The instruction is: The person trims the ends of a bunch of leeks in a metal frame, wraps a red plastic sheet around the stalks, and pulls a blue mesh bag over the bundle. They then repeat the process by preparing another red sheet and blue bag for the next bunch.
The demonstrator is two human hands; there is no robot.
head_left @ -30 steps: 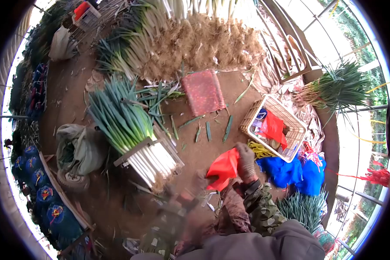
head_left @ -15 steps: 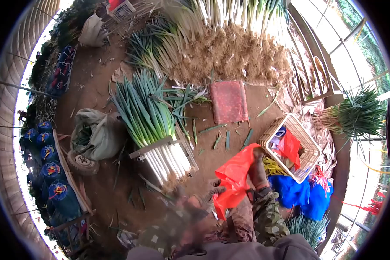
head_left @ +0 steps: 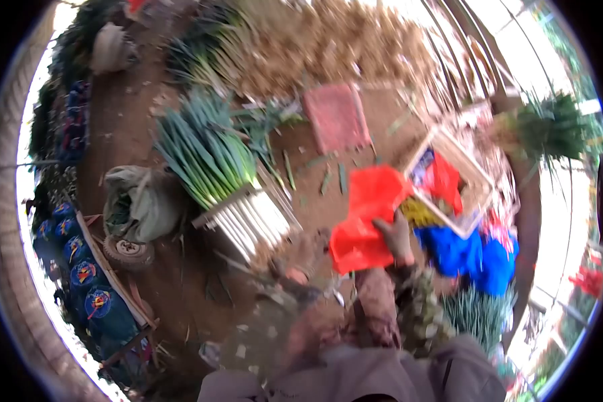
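A red plastic bag (head_left: 365, 224) hangs in front of me, gripped by my right hand (head_left: 396, 240) at its right side, the thumb lying over the plastic. My left hand (head_left: 301, 264) is smeared by motion, low and left of the bag, near the roots of the leeks; its fingers cannot be made out. A bundle of leeks (head_left: 211, 157) lies in a small frame (head_left: 278, 191), white stems toward me and green tops pointing away.
To the right, a plastic crate (head_left: 476, 174) holds more red bags, with yellow cord (head_left: 419, 213) and blue bags (head_left: 449, 253) beside it. A red cushion-like pad (head_left: 336, 117) lies ahead. Leeks with roots (head_left: 335, 47) line the back. A pale sack (head_left: 141, 204) stands left.
The red bag has moved up and hangs wider, with my right hand now lower on its right side. My left hand has come away from the bag toward the left. The view has shifted.
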